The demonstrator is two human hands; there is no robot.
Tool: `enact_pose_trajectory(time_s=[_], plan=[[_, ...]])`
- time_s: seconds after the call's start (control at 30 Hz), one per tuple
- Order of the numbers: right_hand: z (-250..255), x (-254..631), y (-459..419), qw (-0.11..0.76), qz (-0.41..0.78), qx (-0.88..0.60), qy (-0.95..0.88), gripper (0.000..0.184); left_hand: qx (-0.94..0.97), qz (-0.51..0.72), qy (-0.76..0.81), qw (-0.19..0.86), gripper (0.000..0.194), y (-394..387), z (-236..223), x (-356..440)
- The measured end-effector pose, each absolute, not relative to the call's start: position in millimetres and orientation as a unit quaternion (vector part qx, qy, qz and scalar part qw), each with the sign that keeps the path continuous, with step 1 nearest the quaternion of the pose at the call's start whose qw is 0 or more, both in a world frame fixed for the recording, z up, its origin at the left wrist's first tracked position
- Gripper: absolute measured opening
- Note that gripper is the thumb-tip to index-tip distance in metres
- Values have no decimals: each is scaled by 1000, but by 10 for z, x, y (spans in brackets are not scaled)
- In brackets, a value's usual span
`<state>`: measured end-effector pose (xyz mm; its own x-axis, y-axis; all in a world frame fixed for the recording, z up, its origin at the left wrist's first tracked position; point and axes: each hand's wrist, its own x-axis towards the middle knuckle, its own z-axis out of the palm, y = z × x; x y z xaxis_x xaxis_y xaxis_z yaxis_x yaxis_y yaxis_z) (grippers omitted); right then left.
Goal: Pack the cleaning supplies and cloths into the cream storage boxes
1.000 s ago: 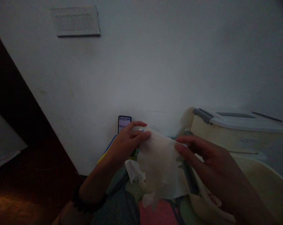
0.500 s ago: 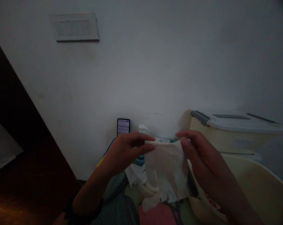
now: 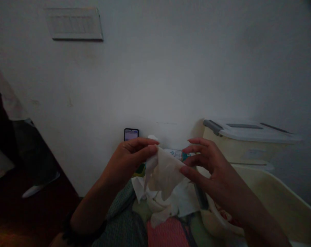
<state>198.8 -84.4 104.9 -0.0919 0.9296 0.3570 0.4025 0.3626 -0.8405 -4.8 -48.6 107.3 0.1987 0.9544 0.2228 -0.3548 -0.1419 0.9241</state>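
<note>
Pinched at its top corner, a thin white tissue [image 3: 168, 171] hangs folded and creased from my left hand [image 3: 134, 152]. My right hand [image 3: 206, 161] has its fingers spread apart, and its thumb tip is close to the tissue's right edge; I cannot tell whether they touch. Below the tissue lie crumpled white pieces [image 3: 162, 209], partly hidden by it. A printed white and teal pack [image 3: 174, 153] shows between my hands, and a white bottle top [image 3: 153, 138] peeks out behind the left one.
A phone [image 3: 131, 134] leans on the wall. At right stand a lidded cream box [image 3: 229, 147] and an open cream tub [image 3: 271, 185]. Pink cloth [image 3: 168, 233] and dark patterned cloth [image 3: 124, 224] lie below. Another person's leg and shoe [image 3: 39, 188] show at left.
The tissue, earlier stretched between both hands, has dropped from my right fingers, which have spread. My left hand keeps its corner. Another person has come into view at the left.
</note>
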Motion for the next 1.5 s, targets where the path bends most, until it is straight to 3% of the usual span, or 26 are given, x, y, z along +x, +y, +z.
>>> enact_pose_trajectory(time_s=[0.17, 0.3, 0.57, 0.77, 0.9, 0.97, 1.03, 1.13, 1.3, 1.5], plan=[[1115, 2010, -911, 402, 258, -537, -695, 46, 462, 593, 278, 597, 12, -479, 1063, 62], [1148, 1990, -940, 363, 286, -547, -699, 48, 458, 591, 282, 601, 14, -477, 1020, 115], [1155, 2019, -907, 514, 206, -522, -649, 32, 549, 537, 259, 585, 36, -449, 1027, -39], [1152, 2035, -910, 520, 244, -494, -653, 33, 623, 531, 343, 460, 17, -451, 1085, -147], [1117, 2031, -867, 463, 188, -464, -732, 47, 671, 472, 353, 449, 32, -492, 1107, -161], [1102, 2021, -850, 427, 119, -471, -762, 33, 723, 444, 373, 376, 32, -506, 1123, -165], [1089, 2012, -840, 405, 87, -473, -777, 16, 770, 427, 395, 262, 18, -509, 1139, -164], [1074, 2007, -830, 414, 69, -475, -773, 15, 799, 419, 390, 184, 11, -486, 1135, -152], [1066, 1971, -832, 425, 176, -484, -745, 20, 711, 455, 339, 415, 19, -435, 1027, -55], [1061, 1903, -861, 441, 261, -518, -685, 25, 598, 451, 325, 578, 26, -451, 943, 76]])
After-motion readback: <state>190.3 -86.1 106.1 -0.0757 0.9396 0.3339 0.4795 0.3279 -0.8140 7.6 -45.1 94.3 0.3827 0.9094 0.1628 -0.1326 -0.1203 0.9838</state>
